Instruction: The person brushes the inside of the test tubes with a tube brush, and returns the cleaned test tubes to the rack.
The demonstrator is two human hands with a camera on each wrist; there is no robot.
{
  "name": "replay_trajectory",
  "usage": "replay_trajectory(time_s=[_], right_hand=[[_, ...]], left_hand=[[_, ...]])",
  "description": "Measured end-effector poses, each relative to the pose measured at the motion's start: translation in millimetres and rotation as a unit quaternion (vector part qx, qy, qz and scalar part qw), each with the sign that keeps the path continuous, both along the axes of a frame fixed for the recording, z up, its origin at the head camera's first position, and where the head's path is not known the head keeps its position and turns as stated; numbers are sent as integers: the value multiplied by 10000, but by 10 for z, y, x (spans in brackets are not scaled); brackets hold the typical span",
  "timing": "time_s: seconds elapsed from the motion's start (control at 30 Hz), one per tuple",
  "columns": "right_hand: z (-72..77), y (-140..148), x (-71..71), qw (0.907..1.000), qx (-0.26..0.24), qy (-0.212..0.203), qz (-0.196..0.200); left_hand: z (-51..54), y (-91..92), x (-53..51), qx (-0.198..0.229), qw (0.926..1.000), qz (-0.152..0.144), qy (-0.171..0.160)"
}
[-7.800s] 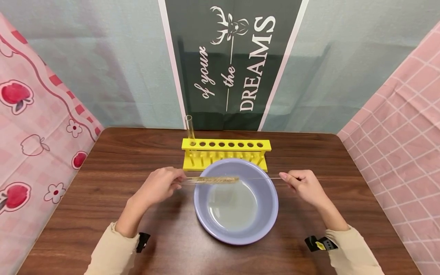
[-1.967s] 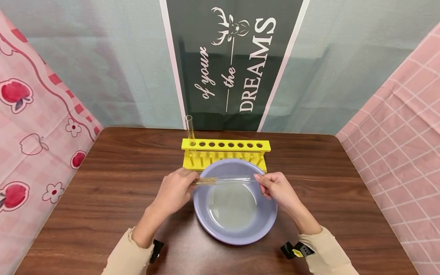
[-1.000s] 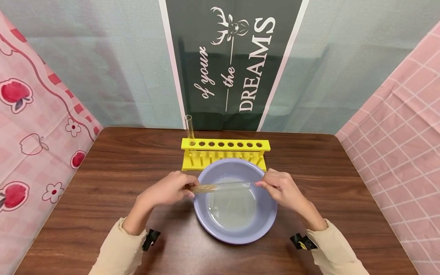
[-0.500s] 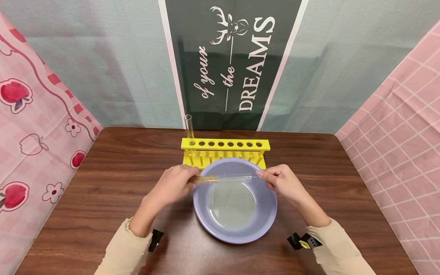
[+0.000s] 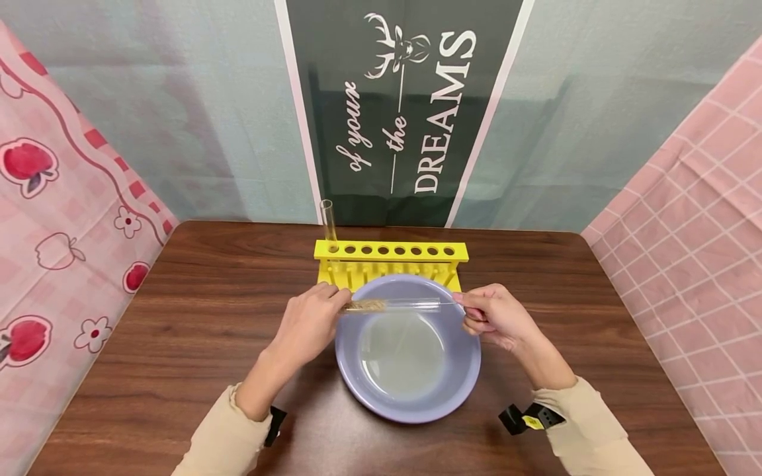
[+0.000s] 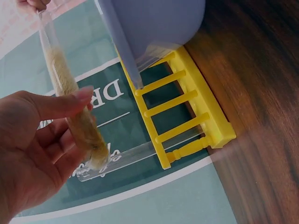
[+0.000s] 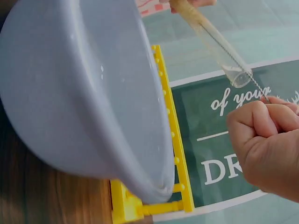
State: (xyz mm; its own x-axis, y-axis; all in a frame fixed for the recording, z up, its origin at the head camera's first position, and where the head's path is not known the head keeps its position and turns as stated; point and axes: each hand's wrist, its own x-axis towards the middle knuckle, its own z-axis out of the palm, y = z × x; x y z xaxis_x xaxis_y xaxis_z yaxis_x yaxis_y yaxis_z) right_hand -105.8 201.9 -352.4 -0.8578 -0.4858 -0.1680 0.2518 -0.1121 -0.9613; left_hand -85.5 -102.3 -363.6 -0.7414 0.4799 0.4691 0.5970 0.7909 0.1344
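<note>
My left hand (image 5: 312,322) grips the closed end of a clear glass test tube (image 5: 417,304), held nearly level above a lavender basin (image 5: 411,415). Inside the tube, the tan bristles of a test tube brush (image 6: 63,74) lie deep toward the closed end. Just outside the open mouth, my right hand (image 5: 499,318) pinches the brush's twisted wire handle (image 7: 229,53), fingers curled. In the left wrist view, thumb and fingers wrap the tube around its bristle-filled part. Pale liquid seems to cover the basin's bottom.
Behind the basin stands a yellow test tube rack (image 5: 387,250), its front partly hidden by the basin. Another clear test tube (image 5: 329,221) stands upright at the rack's left end. The wooden table (image 5: 196,330) meets a printed cloth backdrop (image 5: 238,132) at its far edge.
Since the oldest frame my right hand has moved left toward the tube's mouth, and the bristles have gone deeper into the tube. Over the last second the tube has risen slightly in view.
</note>
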Motion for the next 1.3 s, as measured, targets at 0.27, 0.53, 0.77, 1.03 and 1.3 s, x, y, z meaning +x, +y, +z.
replay_trajectory(time_s=[0.27, 0.53, 0.77, 1.03, 1.3], right_hand=[[12, 45, 64, 9442, 2600, 1979, -408], [16, 13, 141, 8484, 3100, 4250, -594], [-193, 141, 45, 7799, 2746, 5573, -760], [-237, 165, 58, 7619, 2737, 5812, -822], [-112, 150, 153, 8906, 2853, 3471, -711]], left_hand=[[48, -55, -12, 386, 9922, -251, -1156], [61, -124, -53, 531, 9723, -604, -2194], [48, -169, -60, 661, 9565, -1068, -2633], [15, -210, -76, 780, 9437, -1365, -2910], [45, -127, -1, 486, 9724, -610, -2198]])
